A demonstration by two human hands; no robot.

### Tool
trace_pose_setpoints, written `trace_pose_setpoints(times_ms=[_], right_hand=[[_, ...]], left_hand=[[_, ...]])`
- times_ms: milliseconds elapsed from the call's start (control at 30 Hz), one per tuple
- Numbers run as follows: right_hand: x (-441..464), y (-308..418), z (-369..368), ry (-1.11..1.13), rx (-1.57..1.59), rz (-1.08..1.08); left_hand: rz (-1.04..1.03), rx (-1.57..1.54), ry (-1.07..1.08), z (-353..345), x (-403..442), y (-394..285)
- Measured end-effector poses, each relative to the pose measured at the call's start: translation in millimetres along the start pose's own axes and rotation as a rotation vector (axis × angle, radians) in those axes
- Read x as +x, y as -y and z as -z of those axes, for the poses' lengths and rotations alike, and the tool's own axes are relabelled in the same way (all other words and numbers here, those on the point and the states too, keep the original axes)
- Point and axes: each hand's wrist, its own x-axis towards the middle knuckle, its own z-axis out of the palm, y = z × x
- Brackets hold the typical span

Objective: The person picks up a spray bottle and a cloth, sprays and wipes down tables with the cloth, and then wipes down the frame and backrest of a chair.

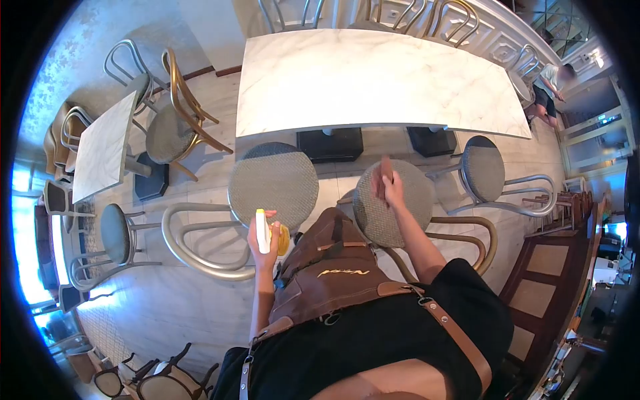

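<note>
Gripping one bottle [263, 235] in curled left hand [255, 248]; extending right hand [392, 189] over one of two near seats [390, 223]; cannot tell its fingers' hold.

a long white marble-look table [380, 80] stands on dark pedestal bases [330, 145], with metal chairs along its far side. to the left, 1 smaller table [103, 153] has a matching top, and a gold-framed chair [170, 137] sits near it. the floor [180, 327] is pale. a mottled silvery-blue wall [80, 73] rises at left, white moulded panelling [503, 57] at upper right. bluish-white light glares along the left edge; dark wood with paler panels [531, 298] lines the lower right.
</note>
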Motion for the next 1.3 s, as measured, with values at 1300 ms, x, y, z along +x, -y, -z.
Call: trace_pose_setpoints(times_ms=[1300], right_hand=[[403,147,-505,0.801,-0.381,0.921]], left_hand=[[0.666,0.279,-0.949,-148,191,-23]])
